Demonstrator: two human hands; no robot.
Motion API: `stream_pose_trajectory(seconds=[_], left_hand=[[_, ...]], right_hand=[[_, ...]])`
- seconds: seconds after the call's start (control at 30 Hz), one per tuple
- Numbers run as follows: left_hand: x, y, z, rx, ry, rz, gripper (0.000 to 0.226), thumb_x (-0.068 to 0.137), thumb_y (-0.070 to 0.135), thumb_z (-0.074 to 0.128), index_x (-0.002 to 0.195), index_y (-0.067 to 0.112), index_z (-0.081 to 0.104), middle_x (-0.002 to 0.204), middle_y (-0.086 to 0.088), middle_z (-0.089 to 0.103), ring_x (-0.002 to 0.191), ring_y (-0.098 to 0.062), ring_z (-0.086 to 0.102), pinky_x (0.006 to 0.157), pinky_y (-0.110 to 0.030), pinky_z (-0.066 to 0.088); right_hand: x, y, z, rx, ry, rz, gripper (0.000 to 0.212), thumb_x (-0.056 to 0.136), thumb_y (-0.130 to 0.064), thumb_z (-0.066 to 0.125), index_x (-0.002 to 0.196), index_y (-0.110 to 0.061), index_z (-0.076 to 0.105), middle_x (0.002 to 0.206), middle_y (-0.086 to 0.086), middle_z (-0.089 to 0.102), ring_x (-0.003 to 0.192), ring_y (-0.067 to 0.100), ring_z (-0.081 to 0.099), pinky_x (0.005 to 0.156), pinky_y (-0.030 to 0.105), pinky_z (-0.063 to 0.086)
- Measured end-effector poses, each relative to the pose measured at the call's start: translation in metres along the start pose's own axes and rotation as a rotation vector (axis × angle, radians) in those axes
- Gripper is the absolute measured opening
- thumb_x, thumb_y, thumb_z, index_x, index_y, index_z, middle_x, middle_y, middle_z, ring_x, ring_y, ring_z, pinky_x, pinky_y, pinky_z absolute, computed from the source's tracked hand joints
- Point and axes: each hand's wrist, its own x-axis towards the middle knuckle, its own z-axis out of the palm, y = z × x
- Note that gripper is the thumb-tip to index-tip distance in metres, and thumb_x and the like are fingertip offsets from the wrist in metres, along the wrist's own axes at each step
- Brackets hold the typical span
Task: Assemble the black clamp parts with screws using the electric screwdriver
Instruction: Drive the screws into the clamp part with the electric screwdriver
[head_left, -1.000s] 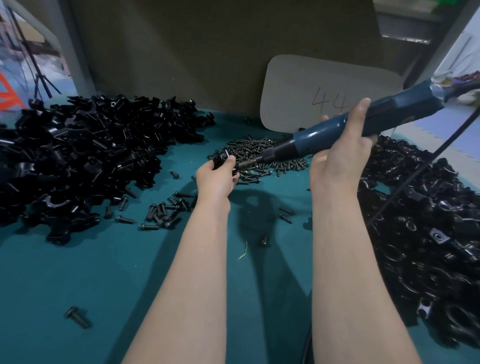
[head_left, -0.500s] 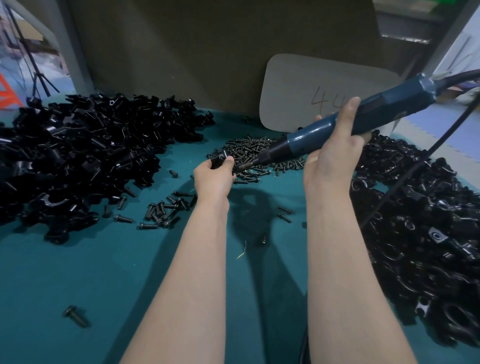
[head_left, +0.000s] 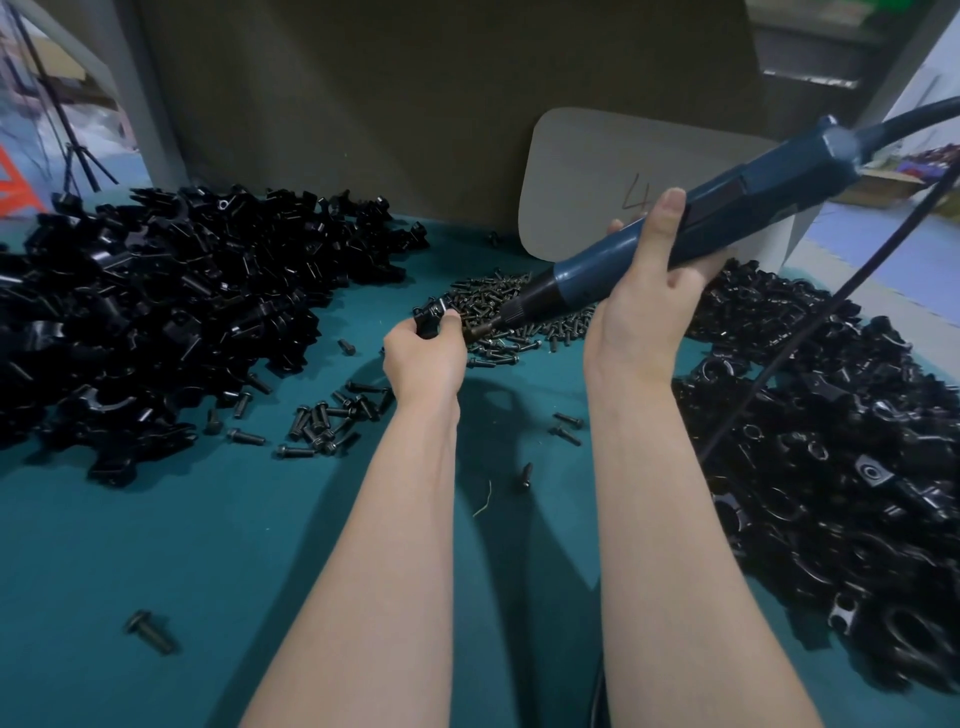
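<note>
Teal counter, head view. Left hand pinches a black clamp part over the screw pile. Right hand grips the blue electric screwdriver, its bit just beside the part; contact unclear. Left heap and right heap of clamp parts flank the arms.
</note>
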Motion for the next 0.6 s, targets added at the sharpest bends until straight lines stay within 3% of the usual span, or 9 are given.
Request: stream_pose_trajectory(seconds=[0.1,0.23,0.4,0.5,0.6], left_hand=[[-0.0002,0.0007,-0.001,-0.018,-0.001,-0.01,0.023,0.093,0.022,0.061,0.072,0.018,0.054,0.072,0.004,0.056,0.078,-0.024,0.06,0.091,-0.039,0.054],[-0.0003,0.0016,-0.0017,-0.026,-0.001,-0.021,0.021,0.094,0.022,0.061,0.074,0.018,0.054,0.073,0.003,0.057,0.08,-0.024,0.065,0.091,-0.038,0.055],[0.0005,0.0009,-0.0019,-0.037,-0.001,-0.036,0.019,0.094,0.021,0.061,0.077,0.016,0.054,0.076,0.003,0.057,0.077,-0.021,0.066,0.092,-0.037,0.054],[0.0009,0.0022,-0.0021,-0.047,0.007,-0.04,0.019,0.094,0.021,0.061,0.076,0.017,0.054,0.076,0.005,0.057,0.075,-0.02,0.067,0.091,-0.036,0.055],[-0.0006,0.0019,-0.0018,-0.062,0.009,-0.049,0.02,0.093,0.02,0.061,0.076,0.017,0.053,0.077,0.004,0.057,0.073,-0.019,0.066,0.09,-0.036,0.055]], right_hand=[[-0.0012,0.0008,0.0015,-0.02,-0.005,-0.018,0.037,0.097,-0.023,0.051,0.124,-0.026,0.025,0.113,0.0,0.054,0.095,0.008,0.059,0.08,0.015,0.05],[-0.0024,0.0015,0.0024,-0.031,-0.018,-0.022,0.038,0.097,-0.022,0.052,0.124,-0.025,0.026,0.12,0.006,0.052,0.099,0.014,0.059,0.085,0.02,0.051],[-0.0028,0.0033,0.0041,-0.053,-0.023,-0.045,0.039,0.097,-0.021,0.052,0.124,-0.025,0.025,0.106,-0.004,0.054,0.079,-0.001,0.062,0.081,0.02,0.049],[-0.0045,0.0038,0.0059,-0.094,-0.03,-0.049,0.041,0.097,-0.022,0.053,0.125,-0.024,0.024,0.109,-0.003,0.053,0.091,0.005,0.062,0.088,0.024,0.049],[-0.0079,0.0044,0.0073,-0.117,-0.037,-0.047,0.042,0.096,-0.023,0.054,0.126,-0.024,0.024,0.122,0.005,0.05,0.115,0.025,0.055,0.102,0.036,0.046]])
